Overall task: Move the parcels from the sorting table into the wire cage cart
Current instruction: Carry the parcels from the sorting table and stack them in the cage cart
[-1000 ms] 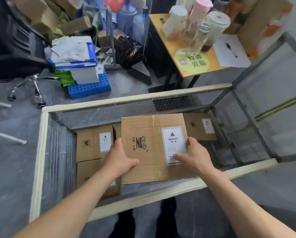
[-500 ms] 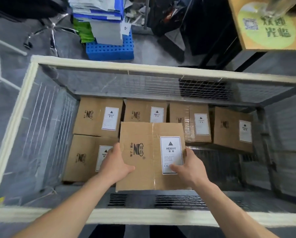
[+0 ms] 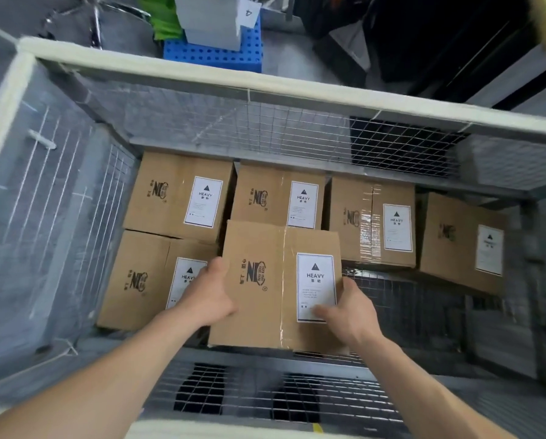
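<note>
I look down into the wire cage cart. A brown cardboard parcel with a white HEAVY label is held low inside it. My left hand grips its left edge and my right hand grips its right edge, thumb on the label. On the cart floor lie several similar parcels: one at the back left, one beside it, a taped one, a tilted one at the far right, and one at the front left beside my left hand.
Bare wire floor shows to the right of the held parcel. Mesh walls enclose the cart on all sides. Beyond the far rail stand a blue plastic crate with stacked papers, a chair base and dark bags.
My view has tipped further down over the cart. Both hands have lowered the parcel deeper inside, close to the parcels on the floor.
</note>
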`<state>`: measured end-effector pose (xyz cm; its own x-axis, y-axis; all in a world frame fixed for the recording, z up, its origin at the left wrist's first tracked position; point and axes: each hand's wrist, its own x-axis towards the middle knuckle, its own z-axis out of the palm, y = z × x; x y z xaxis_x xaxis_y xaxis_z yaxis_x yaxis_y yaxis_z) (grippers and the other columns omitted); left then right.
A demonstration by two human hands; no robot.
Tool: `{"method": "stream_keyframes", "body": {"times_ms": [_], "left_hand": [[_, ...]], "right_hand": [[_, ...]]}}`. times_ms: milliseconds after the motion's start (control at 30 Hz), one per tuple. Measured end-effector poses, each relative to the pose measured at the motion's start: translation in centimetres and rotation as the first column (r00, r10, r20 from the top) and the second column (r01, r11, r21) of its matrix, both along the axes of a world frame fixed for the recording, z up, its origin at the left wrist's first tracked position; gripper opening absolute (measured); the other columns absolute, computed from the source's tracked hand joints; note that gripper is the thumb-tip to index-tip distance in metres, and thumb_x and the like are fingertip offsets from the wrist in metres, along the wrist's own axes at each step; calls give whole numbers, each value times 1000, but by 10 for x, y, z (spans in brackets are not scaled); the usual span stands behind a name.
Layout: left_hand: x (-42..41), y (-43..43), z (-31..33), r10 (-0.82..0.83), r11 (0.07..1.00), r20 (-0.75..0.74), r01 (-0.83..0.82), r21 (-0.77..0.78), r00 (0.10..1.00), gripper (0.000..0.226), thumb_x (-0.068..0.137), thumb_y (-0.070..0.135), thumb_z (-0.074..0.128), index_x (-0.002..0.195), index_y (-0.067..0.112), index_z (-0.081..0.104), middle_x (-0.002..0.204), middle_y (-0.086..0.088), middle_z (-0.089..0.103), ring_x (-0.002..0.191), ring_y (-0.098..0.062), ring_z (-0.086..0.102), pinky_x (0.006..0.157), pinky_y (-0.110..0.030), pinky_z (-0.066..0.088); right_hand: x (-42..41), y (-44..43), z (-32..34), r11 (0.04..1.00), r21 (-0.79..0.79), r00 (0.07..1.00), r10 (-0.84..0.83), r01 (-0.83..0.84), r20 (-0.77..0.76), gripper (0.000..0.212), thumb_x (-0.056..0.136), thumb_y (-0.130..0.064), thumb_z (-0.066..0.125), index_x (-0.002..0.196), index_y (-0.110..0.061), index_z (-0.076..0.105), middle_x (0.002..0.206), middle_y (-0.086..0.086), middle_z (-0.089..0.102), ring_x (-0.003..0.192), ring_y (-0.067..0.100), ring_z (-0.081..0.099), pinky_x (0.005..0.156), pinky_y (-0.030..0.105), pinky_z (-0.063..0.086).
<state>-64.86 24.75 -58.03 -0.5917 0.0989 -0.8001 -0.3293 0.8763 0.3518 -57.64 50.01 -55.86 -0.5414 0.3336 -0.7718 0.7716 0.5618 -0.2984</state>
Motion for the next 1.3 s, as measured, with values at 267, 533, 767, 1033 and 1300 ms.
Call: {"method": "stream_keyframes", "body": {"times_ms": [267, 533, 767, 1033, 1300], "left_hand": [[7, 0, -37, 3, 999, 41, -2, -32, 999, 64, 79, 3, 66, 130, 24, 33, 109, 3, 59, 93, -17, 61, 83, -39, 58], [15, -2, -81, -59, 990, 55, 65, -125, 997, 44, 86, -5, 45, 125, 11, 33, 99, -7, 54, 89, -24, 60, 79, -41, 56], [16, 0, -105, -38, 991, 171, 59, -122, 985, 82, 90, 5, 55, 156, 7, 7, 149, -17, 37, 123, -31, 52, 98, -38, 50], [14, 6, -85, -104, 984, 134, 121, -131, 986, 80, 93, 18, 60, 157, 9, 12, 160, -10, 25, 139, -29, 41, 108, -35, 39], [-5, 15, 28, -446, 888, -59, 434, -154, 893, 74, 96, 46, 56, 154, 11, 24, 162, -4, 26, 143, -26, 35, 112, -41, 39]], "right_hand": [[-2, 6, -42, 1000, 19, 998, 3, -4, 57, 52, 80, -21, 79, 119, -18, 45, 109, -4, 63, 91, 18, 60, 80, 33, 54], [1, 1, -99, 1000, 3, 996, 11, -12, 94, 51, 87, -12, 73, 128, -16, 44, 113, -4, 61, 99, 21, 64, 79, 35, 61], [8, -15, -135, 995, -70, 982, 75, -64, 175, 50, 85, -19, 76, 125, -20, 47, 125, -1, 67, 106, 22, 67, 80, 33, 60], [2, -13, -112, 985, -72, 975, 166, -157, 149, 47, 89, -21, 69, 129, -25, 45, 124, -4, 68, 93, 17, 67, 70, 30, 58], [-28, -19, -11, 943, 56, 945, 328, -328, 5, 47, 84, -36, 63, 129, -27, 52, 124, -3, 63, 102, 20, 64, 84, 41, 59]]}}
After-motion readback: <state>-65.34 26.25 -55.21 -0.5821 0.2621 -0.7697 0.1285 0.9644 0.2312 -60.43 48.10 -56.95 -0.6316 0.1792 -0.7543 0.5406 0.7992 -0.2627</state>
